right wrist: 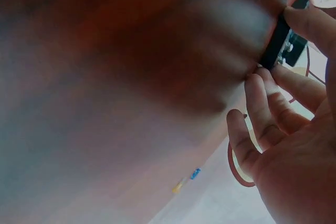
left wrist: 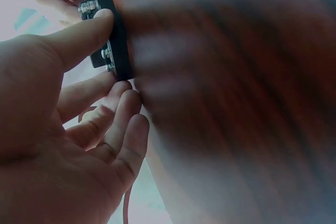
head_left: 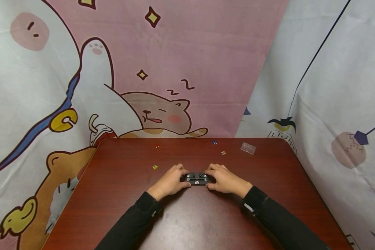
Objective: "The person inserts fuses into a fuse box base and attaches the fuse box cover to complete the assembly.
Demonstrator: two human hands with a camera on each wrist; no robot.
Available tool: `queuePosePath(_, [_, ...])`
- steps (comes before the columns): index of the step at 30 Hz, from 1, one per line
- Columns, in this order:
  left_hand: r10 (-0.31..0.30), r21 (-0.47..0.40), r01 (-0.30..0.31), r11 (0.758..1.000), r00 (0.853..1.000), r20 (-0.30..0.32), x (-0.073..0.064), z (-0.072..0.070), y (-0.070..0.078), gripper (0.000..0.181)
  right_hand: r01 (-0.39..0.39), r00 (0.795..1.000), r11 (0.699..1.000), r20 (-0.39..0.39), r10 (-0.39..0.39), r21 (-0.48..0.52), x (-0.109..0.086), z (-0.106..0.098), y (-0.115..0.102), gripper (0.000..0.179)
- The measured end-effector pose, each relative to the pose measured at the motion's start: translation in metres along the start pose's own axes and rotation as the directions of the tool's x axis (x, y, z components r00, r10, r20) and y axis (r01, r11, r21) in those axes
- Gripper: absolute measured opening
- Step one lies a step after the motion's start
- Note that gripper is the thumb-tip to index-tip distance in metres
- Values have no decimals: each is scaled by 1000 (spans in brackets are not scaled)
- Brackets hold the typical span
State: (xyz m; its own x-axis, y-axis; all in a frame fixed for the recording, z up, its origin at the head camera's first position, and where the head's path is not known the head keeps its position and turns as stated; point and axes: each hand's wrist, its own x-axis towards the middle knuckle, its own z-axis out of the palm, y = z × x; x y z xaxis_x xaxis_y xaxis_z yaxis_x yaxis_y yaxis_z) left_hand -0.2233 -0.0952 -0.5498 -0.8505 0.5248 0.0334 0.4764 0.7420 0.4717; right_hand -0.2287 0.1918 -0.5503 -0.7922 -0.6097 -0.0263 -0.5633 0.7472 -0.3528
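A black fuse block [head_left: 197, 178] with metal screw terminals sits on the table in the middle of the head view. At its left end my left hand [head_left: 172, 178] grips it, thumb on the near side and fingers at the far side. The right hand [head_left: 226, 178] holds the opposite end in the same way. In the left wrist view, the thumb lies over the black base [left wrist: 122, 51] and a white label shows near the far end. The right wrist view shows the thumb and fingertips at the block's edge [right wrist: 274, 48], with screws beside them.
Small blade fuses lie farther back: a yellow one [head_left: 155, 167], a red one [head_left: 157, 146], a blue one [head_left: 214, 142] and a tan one [head_left: 223, 152]. A clear plastic cover [head_left: 248, 148] lies at the back right of the brown table [head_left: 112, 194]. Printed cloth hangs behind.
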Motion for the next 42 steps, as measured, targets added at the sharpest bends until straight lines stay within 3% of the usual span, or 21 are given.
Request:
queuePosePath(7, [-32, -8, 32, 999, 999, 22, 1, -2, 3, 45, 1, 998, 999, 67, -4, 46, 6, -24, 9, 45])
queuePosePath(12, [-44, -3, 44, 999, 999, 30, 0, -3, 4, 47, -73, 997, 997, 1, 73, 33, 11, -46, 28, 34])
queuePosePath(17, [-40, 2, 40, 999, 999, 23, 1, -2, 3, 47, -156, 985, 987, -74, 158, 30, 22, -63, 51, 29])
queuePosePath(26, [-40, 2, 40, 999, 999, 25, 1, -1, 1, 46, -274, 956, 961, -121, 268, -36, 59, -84, 79, 29])
queuePosePath(34, [-31, 15, 30, 999, 999, 27, 3, -3, 2, 49, -291, 945, 955, -176, 276, -64, 90, -85, 90, 23])
queuePosePath(42, [-59, 14, 59, 998, 998, 29, 0, -1, 3, 47, -304, 947, 948, -131, 292, -89, 109, -71, 91, 28])
